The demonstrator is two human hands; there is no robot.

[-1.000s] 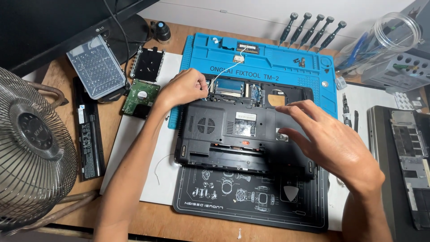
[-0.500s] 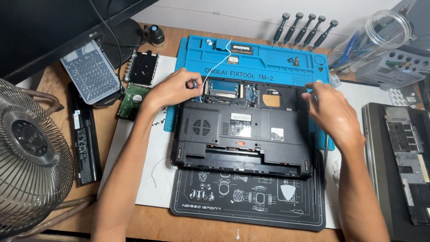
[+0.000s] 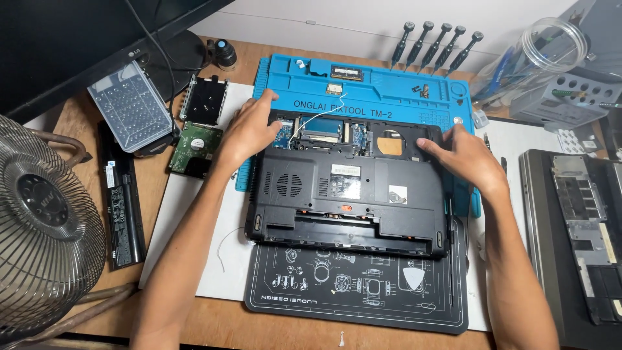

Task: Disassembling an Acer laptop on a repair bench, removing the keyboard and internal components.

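A black laptop base (image 3: 350,194) lies bottom side up across a blue repair mat (image 3: 376,91) and a black mat (image 3: 356,291). Its far part is uncovered, showing circuit boards and a white wire (image 3: 304,126). My left hand (image 3: 249,129) rests on the laptop's far left corner, fingers spread. Over at the far right corner, my right hand (image 3: 463,159) grips the edge of the laptop. Neither hand carries a tool.
A hard drive (image 3: 194,148), its metal caddy (image 3: 202,98), a clear bit case (image 3: 129,107) and a black battery (image 3: 120,204) lie left. A fan (image 3: 45,233) stands far left. Screwdrivers (image 3: 437,45) stand behind. Another opened laptop part (image 3: 576,233) lies right.
My right hand moved from over the laptop's middle to its far right corner. My left hand shifted onto the far left corner. The view tilted slightly.
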